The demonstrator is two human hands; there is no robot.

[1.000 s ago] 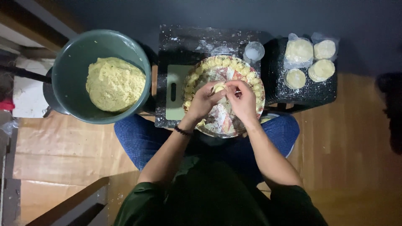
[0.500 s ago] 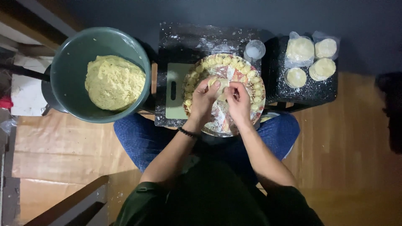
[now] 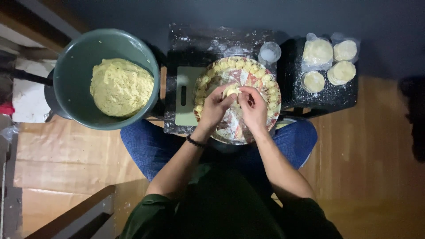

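My left hand (image 3: 215,107) and right hand (image 3: 252,106) both pinch one dumpling (image 3: 230,90) over the plate (image 3: 208,82); bowl (image 3: 71,75) at 9 o'clock.

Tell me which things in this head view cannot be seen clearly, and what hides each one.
- Dumpling: the left hand and right hand cover most of it, so its fold cannot be judged.
- Round tray: its middle and near rim are hidden behind both hands and wrists.
- Small cup: too small to tell its white contents.
- Green bowl: the yellow filling hides its bottom.
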